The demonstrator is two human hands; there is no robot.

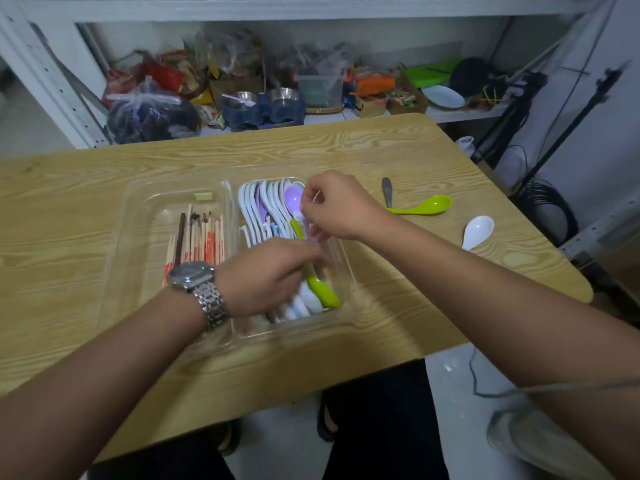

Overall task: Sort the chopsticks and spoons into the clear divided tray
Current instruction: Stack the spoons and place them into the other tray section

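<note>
The clear tray (119,237) lies under both hands and has two compartments. The one left of the left hand (266,271) holds the chopsticks (201,237), bundled side by side with their long axis running away from the person. A small pale scrap (203,195) sits beyond their far tips.

The compartment under the hands holds the spoons (256,209). White and purple ones are nested in a row just left of the right hand (336,206), bowls at the far end and handles toward the person. A green spoon (323,289) lies the other way: bowl near, just right of the left hand, handle pointing away toward the right hand. More white and blue bowls show beside it at the near end.

The left hand, with a watch (192,273) on its wrist, is down among the spoons. Its fingers are curled but blurred, so I cannot tell whether it grips anything. The right hand hovers over the far end, thumb and forefinger pinching a pale strip (316,197) too thin to identify.

Right of the right hand, on the table (69,202), lies a loose green spoon (424,206), bowl pointing right and handle toward the hand. A metal utensil (387,190) lies just beside that handle. A loose white spoon (477,231) lies farther right, apart from both.
</note>
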